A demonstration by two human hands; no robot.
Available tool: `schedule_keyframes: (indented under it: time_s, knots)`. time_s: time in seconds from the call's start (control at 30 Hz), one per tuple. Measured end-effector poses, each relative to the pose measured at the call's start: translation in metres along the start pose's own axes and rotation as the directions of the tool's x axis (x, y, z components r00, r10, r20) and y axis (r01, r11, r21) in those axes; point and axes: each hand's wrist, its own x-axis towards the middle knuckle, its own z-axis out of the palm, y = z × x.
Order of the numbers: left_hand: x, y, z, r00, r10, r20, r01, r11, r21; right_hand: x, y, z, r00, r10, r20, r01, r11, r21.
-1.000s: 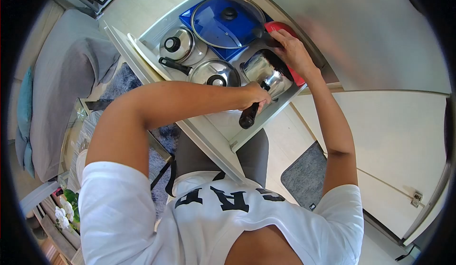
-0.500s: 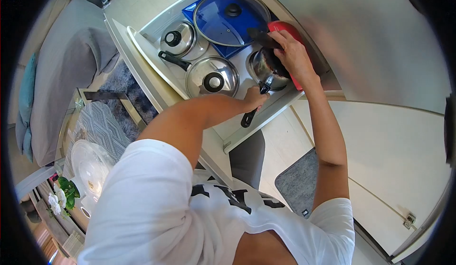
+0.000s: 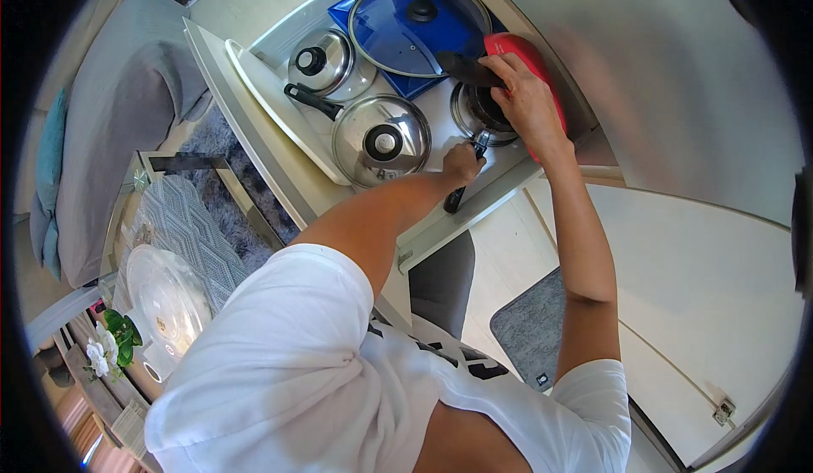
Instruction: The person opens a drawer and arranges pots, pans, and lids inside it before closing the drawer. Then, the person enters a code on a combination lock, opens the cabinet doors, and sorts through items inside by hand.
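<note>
In the head view, my left hand (image 3: 464, 162) is closed round the black handle of a small steel saucepan (image 3: 460, 117), which sits in the open drawer. My right hand (image 3: 529, 105) reaches over that pan, its fingers closed on a thick black handle (image 3: 467, 69). What this handle belongs to is mostly hidden under the hand. Against the drawer's right side lies a red object (image 3: 546, 71), partly covered by my right hand. A lidded steel pan (image 3: 406, 134) with a black handle is left of the saucepan.
The drawer (image 3: 292, 206) also holds a smaller steel lid (image 3: 332, 60), a large glass lid (image 3: 381, 28) on a blue box (image 3: 409, 86), and a white plate-like rim (image 3: 254, 92) along its left wall. White cabinet doors (image 3: 677, 244) stand at right.
My left hand has shifted slightly right and up with the saucepan handle. The saucepan looks less tilted, with less of its side showing. My right hand stays on the black handle.
</note>
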Motion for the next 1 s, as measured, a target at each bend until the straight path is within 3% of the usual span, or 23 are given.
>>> schedule_keyframes:
  time_s: [0.17,0.23,0.37,0.43,0.5,0.57,0.6,0.63,0.67,0.7,0.77,0.83,0.87,0.93,0.97,1.0]
  knots:
    - [0.000,0.012,-0.007,0.998,0.000,0.057,-0.006,0.994,0.109,0.000,-0.001,0.005,1.000,-0.009,0.009,0.009,1.000,-0.018]
    - [0.000,0.014,-0.015,0.994,0.039,0.099,-0.062,0.968,0.244,-0.001,-0.001,0.011,0.997,-0.068,-0.034,0.066,0.997,-0.036]
    - [0.006,0.015,-0.038,0.975,0.091,0.202,-0.146,0.949,0.279,0.002,0.005,0.025,0.975,-0.192,-0.115,0.171,0.970,-0.173]
    - [0.009,0.023,-0.055,0.798,-0.027,0.602,-0.051,0.993,0.111,0.005,0.008,0.033,0.976,-0.200,-0.089,0.187,0.973,-0.134]
    - [0.004,0.028,-0.070,0.778,0.005,0.628,-0.071,0.994,0.079,0.005,0.010,0.039,0.966,-0.244,-0.089,0.224,0.956,-0.187]
    - [0.002,0.036,-0.098,0.733,0.101,0.673,-0.051,0.994,-0.094,0.006,0.010,0.042,0.952,-0.293,-0.087,0.265,0.933,-0.243]
    - [0.005,0.043,-0.119,0.669,-0.029,0.743,0.149,0.984,-0.097,0.007,0.011,0.044,0.953,-0.299,-0.043,0.279,0.927,-0.251]
    - [0.019,0.033,-0.126,0.671,-0.026,0.741,0.142,0.985,-0.094,0.007,0.011,0.045,0.953,-0.303,0.001,0.293,0.920,-0.260]
    - [0.040,0.016,-0.129,0.549,-0.088,0.831,0.435,0.879,-0.195,0.007,0.009,0.045,0.953,-0.304,-0.006,0.292,0.919,-0.265]
    - [0.054,0.002,-0.137,0.405,-0.098,0.909,0.693,0.681,-0.236,0.007,0.006,0.045,0.953,-0.304,0.007,0.297,0.923,-0.244]
    - [0.056,-0.002,-0.193,0.301,0.102,0.948,0.768,0.564,-0.305,0.009,0.001,0.045,0.952,-0.306,0.016,0.301,0.926,-0.229]
    - [0.036,0.018,-0.248,0.420,0.050,0.906,0.711,0.602,-0.363,0.011,-0.003,0.045,0.951,-0.296,0.090,0.309,0.900,-0.306]
    - [0.028,0.025,-0.268,0.418,0.051,0.907,0.708,0.607,-0.360,0.011,-0.008,0.045,0.952,-0.292,0.086,0.304,0.900,-0.311]
    - [0.014,0.034,-0.300,0.439,0.249,0.863,0.547,0.688,-0.477,0.011,-0.022,0.046,0.932,-0.342,0.119,0.360,0.849,-0.387]
    - [0.005,0.039,-0.312,0.432,0.251,0.866,0.544,0.693,-0.472,0.011,-0.028,0.048,0.936,-0.333,0.116,0.351,0.850,-0.392]
    - [-0.006,0.043,-0.322,0.465,0.262,0.846,0.415,0.779,-0.469,0.011,-0.036,0.049,0.923,-0.373,0.097,0.378,0.826,-0.418]
